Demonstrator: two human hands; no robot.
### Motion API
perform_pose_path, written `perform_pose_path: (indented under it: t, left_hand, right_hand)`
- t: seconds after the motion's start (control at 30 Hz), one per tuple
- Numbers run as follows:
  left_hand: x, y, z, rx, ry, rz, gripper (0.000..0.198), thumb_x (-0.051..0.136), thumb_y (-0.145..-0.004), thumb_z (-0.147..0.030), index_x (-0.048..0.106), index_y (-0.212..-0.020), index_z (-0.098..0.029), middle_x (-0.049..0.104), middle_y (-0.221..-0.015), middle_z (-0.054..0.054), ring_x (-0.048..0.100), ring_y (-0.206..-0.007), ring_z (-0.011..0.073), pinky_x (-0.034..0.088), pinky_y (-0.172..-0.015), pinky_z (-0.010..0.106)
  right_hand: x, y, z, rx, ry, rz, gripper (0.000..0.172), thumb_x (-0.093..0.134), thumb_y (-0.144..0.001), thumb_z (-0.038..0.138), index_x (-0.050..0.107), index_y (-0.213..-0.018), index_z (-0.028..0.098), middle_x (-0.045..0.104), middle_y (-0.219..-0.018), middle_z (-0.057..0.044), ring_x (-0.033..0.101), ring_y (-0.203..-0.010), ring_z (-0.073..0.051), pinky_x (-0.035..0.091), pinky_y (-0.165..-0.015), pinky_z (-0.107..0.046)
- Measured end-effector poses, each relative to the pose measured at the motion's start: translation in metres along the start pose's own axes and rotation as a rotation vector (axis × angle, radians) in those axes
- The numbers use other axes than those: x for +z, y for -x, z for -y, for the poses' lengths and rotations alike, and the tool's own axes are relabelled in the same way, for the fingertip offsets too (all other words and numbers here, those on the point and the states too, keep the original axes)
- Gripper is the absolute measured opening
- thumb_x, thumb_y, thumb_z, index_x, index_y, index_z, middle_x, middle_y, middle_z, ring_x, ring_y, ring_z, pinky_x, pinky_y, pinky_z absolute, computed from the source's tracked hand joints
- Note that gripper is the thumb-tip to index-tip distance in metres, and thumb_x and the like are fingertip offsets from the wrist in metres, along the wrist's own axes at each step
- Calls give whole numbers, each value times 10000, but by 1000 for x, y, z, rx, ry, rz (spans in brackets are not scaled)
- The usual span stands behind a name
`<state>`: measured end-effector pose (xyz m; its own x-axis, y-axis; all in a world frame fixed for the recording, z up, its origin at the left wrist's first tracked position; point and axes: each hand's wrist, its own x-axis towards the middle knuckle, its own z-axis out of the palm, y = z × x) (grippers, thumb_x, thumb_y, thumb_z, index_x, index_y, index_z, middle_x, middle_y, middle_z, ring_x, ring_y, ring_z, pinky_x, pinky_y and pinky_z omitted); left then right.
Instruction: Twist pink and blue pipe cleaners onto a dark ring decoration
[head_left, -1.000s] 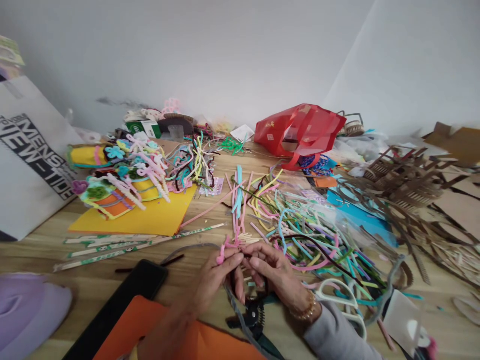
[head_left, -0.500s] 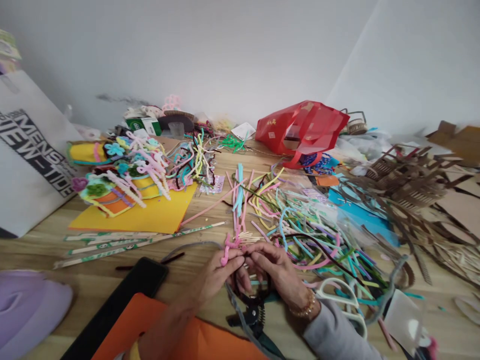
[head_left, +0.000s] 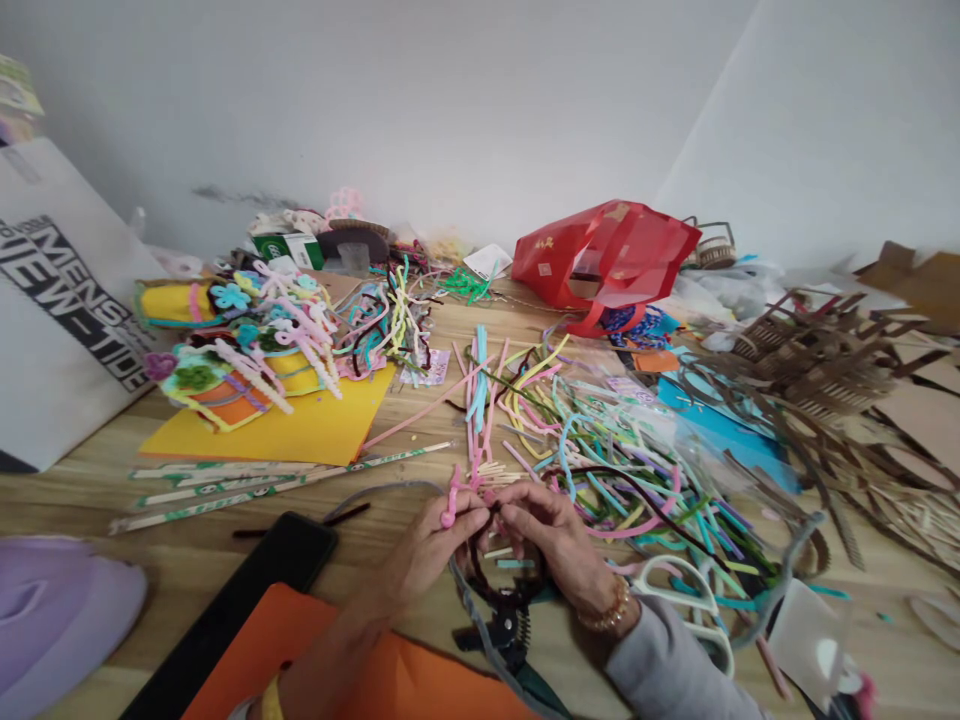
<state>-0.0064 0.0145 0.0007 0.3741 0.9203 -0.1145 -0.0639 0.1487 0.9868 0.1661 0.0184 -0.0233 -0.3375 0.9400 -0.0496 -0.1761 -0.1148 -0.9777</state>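
Left hand and right hand apparently pinch a brown loop, whose drooping side could snag pliers on the grip's near side.

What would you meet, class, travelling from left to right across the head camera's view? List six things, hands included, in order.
White bag → yellow sheet → left hand → right hand → white-handled scissors → brown baskets.
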Motion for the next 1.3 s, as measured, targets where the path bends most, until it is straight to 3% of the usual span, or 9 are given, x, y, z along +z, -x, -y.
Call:
perform_pose_path:
  t: [0.2,0.43,0.67,0.8,0.93,1.07,1.3]
  left_hand:
    - [2,1,6,-87,182,-11,175,621,-808,-318,681,-782,-156,540,-558,-16,449,-516,107,335,-518,209]
    - [1,-1,19,-166,330,73,238,599,-819,-368,648,-731,-153,486,-468,-30,365,-412,76,248,-430,207]
    - [4,0,17,-165,339,53,202,638,-787,-354,638,-763,-153,521,-509,-28,425,-442,84,316,-449,201]
    - [7,1,9,-158,219,37,216,598,-809,-363,646,-748,-162,550,-510,-14,460,-442,101,358,-454,212]
    - [10,3,-2,-1,-35,-86,164,591,-813,-321,700,-832,-200,643,-600,24,579,-598,177,449,-578,257]
    - [14,6,-2,226,-266,-212,160,578,-828,-258,705,-921,-226,708,-891,56,618,-895,229,441,-825,292]
    - [15,10,18,398,-589,-254,288,658,-773,-209,655,-1058,-249,708,-978,69,652,-884,216,477,-791,268]
  right_hand:
    - [0,1,0,-7,4,7,252,646,-793,427,641,-873,188,531,-622,21,423,-483,-80,369,-440,-194]
    - [0,4,0,-26,7,37,221,620,-825,397,643,-908,193,518,-620,21,430,-501,-86,384,-471,-204]
    - [2,4,4,-2,28,13,238,671,-770,414,619,-830,190,558,-664,15,449,-517,-91,404,-474,-205]
    - [2,4,5,-1,33,-1,270,656,-776,438,592,-806,177,553,-655,16,454,-518,-91,401,-473,-205]
    - [1,2,2,9,-17,-33,285,640,-791,442,563,-787,168,497,-576,40,433,-485,-82,378,-461,-200]
    - [3,0,3,9,-99,-71,291,648,-780,443,550,-762,170,479,-547,47,421,-470,-80,358,-441,-192]
    - [7,2,6,32,-10,-98,304,661,-761,434,552,-707,155,486,-537,43,405,-449,-67,356,-431,-186]
